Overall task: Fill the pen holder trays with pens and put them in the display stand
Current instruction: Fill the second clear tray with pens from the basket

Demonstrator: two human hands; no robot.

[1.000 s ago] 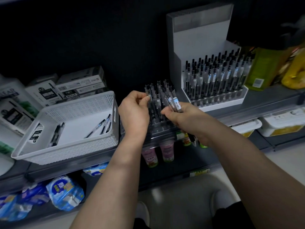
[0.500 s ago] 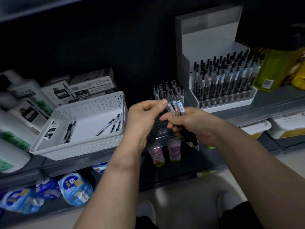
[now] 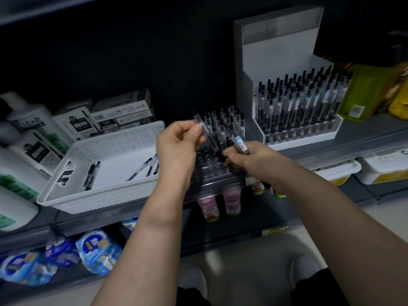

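Well left of the left fingers, white bottles [image 3: 19, 151] and pen boxes [image 3: 119, 111] sit at the back of the shelf. Nearer, just left of the left wrist, a white basket [image 3: 106, 195] holds a few loose pens [image 3: 143, 166] lying flat.

The left hand [image 3: 176, 149] is curled, with its thumb and forefinger [image 3: 197, 129] pinching one pen [image 3: 206, 133]. That pen slants down and to the right from the fingertips toward the tray [image 3: 212, 171].

The tray is dark and clear and sits on the shelf edge, below and between the two sets of fingers. Its near holes, just under the fingertips, are bare. Beyond the fingers its back rows carry upright pens [image 3: 229, 120].

The right hand [image 3: 254, 160] grips a bundle [image 3: 239, 143] of pens. The right fingers [image 3: 231, 154] are curled around the bundle's lower part, and its tops slant up and to the left. The slanted pen's lower end comes close to these fingers, but blur hides whether they touch.

Beyond and right of the right fingers stands the white stand [image 3: 280, 54], with a full tray of pens [image 3: 302, 100] already in it. A green pouch [image 3: 362, 91] sits further right.
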